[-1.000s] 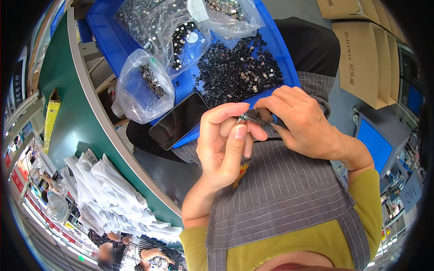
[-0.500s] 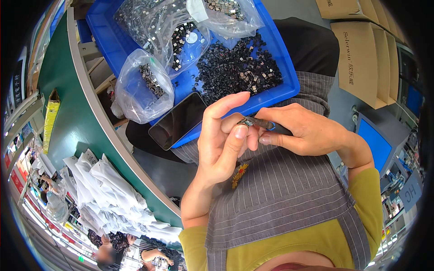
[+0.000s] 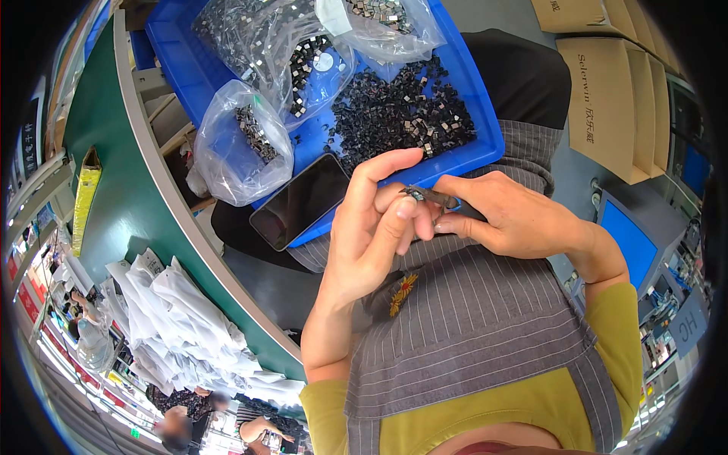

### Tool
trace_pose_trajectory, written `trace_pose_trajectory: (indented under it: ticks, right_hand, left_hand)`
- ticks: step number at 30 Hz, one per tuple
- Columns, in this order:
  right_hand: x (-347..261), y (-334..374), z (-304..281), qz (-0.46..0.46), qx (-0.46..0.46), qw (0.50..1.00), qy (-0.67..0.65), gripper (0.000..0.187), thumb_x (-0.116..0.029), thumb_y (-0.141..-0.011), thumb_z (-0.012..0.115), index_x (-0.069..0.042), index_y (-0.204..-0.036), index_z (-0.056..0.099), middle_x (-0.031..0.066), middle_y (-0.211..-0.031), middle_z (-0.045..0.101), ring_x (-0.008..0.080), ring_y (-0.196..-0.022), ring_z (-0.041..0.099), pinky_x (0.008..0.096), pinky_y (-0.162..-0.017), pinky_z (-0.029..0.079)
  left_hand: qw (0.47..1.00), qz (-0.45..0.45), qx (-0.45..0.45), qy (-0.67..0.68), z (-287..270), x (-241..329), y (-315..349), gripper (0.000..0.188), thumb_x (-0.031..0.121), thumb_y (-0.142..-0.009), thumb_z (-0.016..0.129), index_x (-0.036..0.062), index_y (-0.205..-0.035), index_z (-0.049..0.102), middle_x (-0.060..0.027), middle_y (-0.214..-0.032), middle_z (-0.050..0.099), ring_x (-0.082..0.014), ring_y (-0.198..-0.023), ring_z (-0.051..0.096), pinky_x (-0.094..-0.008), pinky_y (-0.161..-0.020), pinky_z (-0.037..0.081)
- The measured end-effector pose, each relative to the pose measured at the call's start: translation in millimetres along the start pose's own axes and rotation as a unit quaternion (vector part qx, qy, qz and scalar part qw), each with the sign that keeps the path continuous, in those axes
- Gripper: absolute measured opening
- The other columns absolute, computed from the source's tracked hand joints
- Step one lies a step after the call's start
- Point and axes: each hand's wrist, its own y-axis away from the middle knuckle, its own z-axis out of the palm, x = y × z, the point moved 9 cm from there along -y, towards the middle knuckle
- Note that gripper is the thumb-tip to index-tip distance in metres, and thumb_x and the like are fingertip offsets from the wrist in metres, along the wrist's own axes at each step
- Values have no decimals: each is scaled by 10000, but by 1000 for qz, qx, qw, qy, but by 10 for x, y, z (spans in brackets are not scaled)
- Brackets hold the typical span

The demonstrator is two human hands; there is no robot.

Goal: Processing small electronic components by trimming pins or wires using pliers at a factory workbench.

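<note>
Closed at the thumb and fingertips, my left hand pinches a small black part with a shiny metal face; its index finger stretches out past the part. My right hand is wrapped round a small dark pair of pliers with a bit of blue near the grip. The tips of the pliers meet the part at my left fingertips; whether they bite on it is too small to tell. Both hands are over my lap, just in front of a blue bin with many loose black pieces and some metal-faced ones.
A black phone lies across the bin's near-left edge. Clear plastic bags of small parts sit in the bin. On the left, a green table bears white packets and a yellow strip. Cardboard boxes stand at right.
My left hand and the small part have shifted slightly up. The pliers' tips have moved up with them. My right hand stays nearly in place, still round the pliers.
</note>
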Motion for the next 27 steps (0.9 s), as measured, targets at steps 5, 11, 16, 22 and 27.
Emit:
trace_pose_trajectory:
  ticks: [5, 11, 16, 22, 27]
  right_hand:
    - [85, 24, 5, 37, 18, 999, 5, 238, -182, -915, 544, 6, -1060, 520, 162, -827, 628, 324, -746, 612, 387, -675, 470]
    - [107, 24, 24, 88, 11, 992, -90, 264, -141, -919, 529, 12, -1133, 507, 121, -764, 613, 208, -656, 628, 327, -631, 477]
    - [18, 2, -30, 18, 68, 996, -56, 298, -140, -922, 527, 12, -1175, 488, 109, -768, 619, 192, -666, 628, 311, -646, 484]
    - [127, 0, -87, 77, 87, 981, -158, 301, -123, -925, 515, 10, -1194, 489, 67, -752, 582, 142, -716, 592, 287, -681, 477]
    - [237, 6, -152, 75, 86, 982, -153, 267, -172, -931, 519, 16, -1122, 525, 93, -783, 624, 138, -740, 606, 296, -685, 485]
  left_hand:
    - [974, 1, 38, -225, -94, -39, -22, 158, 128, -949, 519, -4, -928, 602, -45, -675, 596, -60, -540, 504, -192, -487, 381]
    - [810, 320, 130, -474, 100, 401, 100, 43, -39, -834, 591, -37, -877, 592, -83, -633, 581, -163, -530, 566, -248, -475, 428]
    - [775, 380, 168, -476, 116, 392, 192, 221, -64, -704, 677, -63, -915, 613, -129, -724, 623, -219, -545, 571, -287, -475, 444]
    - [760, 380, 211, -483, 104, 457, 318, 255, -60, -692, 683, -67, -942, 632, -135, -752, 644, -217, -564, 601, -282, -504, 487]
    - [836, 320, 189, -404, 36, 345, 140, 254, -100, -734, 651, -51, -983, 637, -190, -824, 657, -234, -599, 636, -292, -520, 517]
